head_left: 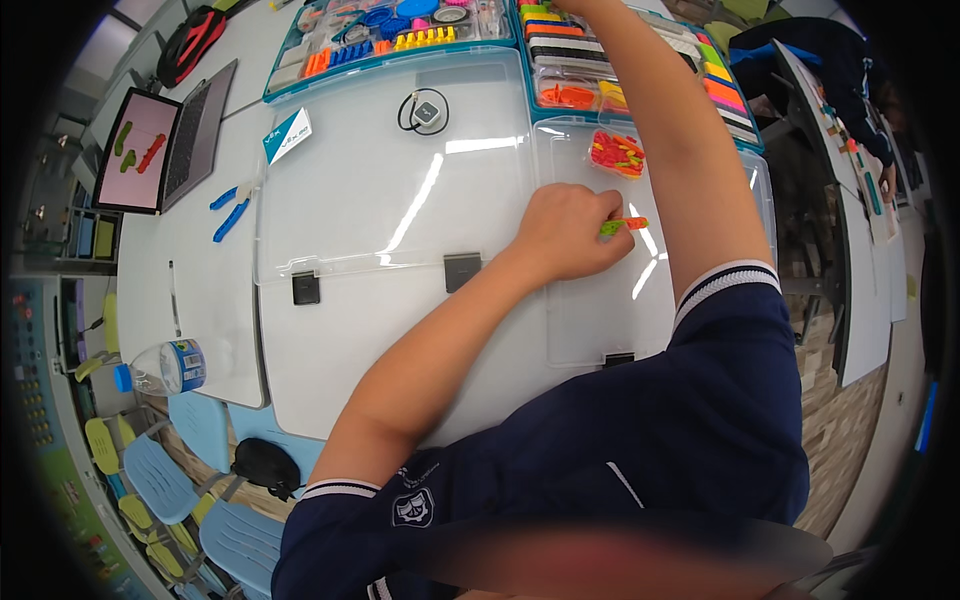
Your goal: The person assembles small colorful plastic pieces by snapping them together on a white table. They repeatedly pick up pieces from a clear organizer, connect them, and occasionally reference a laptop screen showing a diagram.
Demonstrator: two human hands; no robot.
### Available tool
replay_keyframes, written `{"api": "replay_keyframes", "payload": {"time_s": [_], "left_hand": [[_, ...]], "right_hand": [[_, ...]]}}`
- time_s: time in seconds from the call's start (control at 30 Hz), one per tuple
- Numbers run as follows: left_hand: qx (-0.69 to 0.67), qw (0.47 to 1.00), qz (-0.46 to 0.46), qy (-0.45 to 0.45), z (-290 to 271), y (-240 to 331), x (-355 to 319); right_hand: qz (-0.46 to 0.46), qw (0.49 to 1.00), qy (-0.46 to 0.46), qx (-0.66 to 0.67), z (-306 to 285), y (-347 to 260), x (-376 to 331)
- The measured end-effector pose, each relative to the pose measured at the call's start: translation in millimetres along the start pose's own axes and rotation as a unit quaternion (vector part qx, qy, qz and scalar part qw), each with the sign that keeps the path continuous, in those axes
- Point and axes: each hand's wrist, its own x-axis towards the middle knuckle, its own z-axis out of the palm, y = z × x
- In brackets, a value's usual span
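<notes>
My left hand (570, 232) rests on the clear plastic lid (380, 200) of an open case and is closed on a small green and orange building piece (622, 225). A little heap of red, orange and green pieces (617, 153) lies on the lid just beyond it. My right arm (660, 130) stretches across the lid to the far compartment tray (640, 70) of coloured parts. The right hand itself runs out of the top edge of the picture, so its fingers are hidden.
A second tray (390, 35) of sorted parts stands at the back left. A small grey module with a black cable (424, 111) lies on the lid. Blue-handled pliers (232, 208), a laptop (165, 145), a water bottle (165, 368) and blue chairs (190, 470) are at the left.
</notes>
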Motion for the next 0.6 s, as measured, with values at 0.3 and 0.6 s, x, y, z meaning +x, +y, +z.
{"api": "replay_keyframes", "payload": {"time_s": [0.3,0.6], "left_hand": [[0.003,1.0,-0.003,0.0,0.2,-0.2,-0.5],[0.003,0.999,0.021,0.024,7.5,-6.3,-2.3]], "right_hand": [[0.07,0.993,-0.051,0.083,-10.8,9.8,-0.7],[0.101,0.984,0.072,0.131,-35.3,2.0,-38.4]]}}
